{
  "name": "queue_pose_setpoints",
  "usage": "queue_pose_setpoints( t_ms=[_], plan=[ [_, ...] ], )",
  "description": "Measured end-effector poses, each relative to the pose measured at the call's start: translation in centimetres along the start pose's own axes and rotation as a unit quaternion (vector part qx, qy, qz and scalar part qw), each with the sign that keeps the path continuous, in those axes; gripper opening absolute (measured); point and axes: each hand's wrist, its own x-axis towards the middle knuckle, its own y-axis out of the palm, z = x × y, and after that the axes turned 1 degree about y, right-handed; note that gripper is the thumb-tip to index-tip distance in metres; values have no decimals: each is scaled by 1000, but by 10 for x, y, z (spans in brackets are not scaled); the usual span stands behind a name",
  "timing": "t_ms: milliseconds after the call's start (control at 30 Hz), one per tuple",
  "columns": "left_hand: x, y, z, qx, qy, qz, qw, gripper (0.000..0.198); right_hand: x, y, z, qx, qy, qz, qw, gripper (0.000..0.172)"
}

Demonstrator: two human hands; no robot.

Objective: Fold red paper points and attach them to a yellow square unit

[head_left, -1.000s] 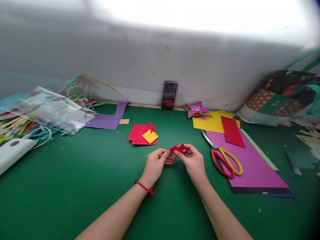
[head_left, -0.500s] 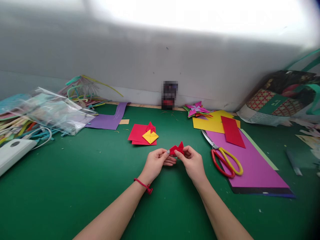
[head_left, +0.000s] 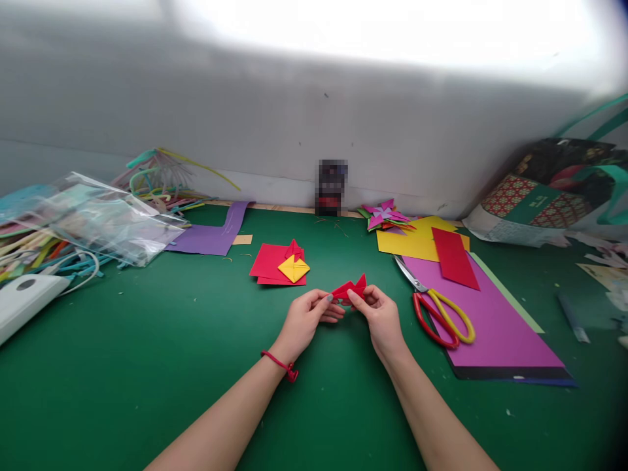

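Observation:
A small folded red paper piece is held just above the green mat, pinched between both hands. My left hand, with a red cord at the wrist, grips its left end with thumb and fingers closed. My right hand pinches its right end, where pointed flaps stick up. Behind the hands lie red paper squares with a folded yellow piece and a small folded red piece on top.
Red and yellow scissors lie on a magenta sheet at the right, beside yellow paper and a red strip. Folded pinwheels sit near the wall. A purple sheet, plastic bags and a patterned bag flank the mat.
The red piece has been worked between the fingers and turned a little; its pointed flaps now stand up at the right. Both hands stay in nearly the same place.

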Motion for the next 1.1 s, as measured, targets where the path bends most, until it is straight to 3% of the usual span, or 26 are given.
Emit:
queue_pose_setpoints(
  t_ms=[333,600,867,1100],
  plan=[
    [-1,3,1,42,53,-27,997,25,-1,0,-2,34,27,16,999,15],
    [-3,2,-4,17,5,21,1000,29,3,-6,1,6,3,10,1000,14],
    [-6,1,-10,82,-12,134,988,29,4,-7,3,10,-11,9,1000,24],
    [-9,2,-13,141,23,123,982,28,3,-5,5,-14,-18,-9,1000,27]
  ],
)
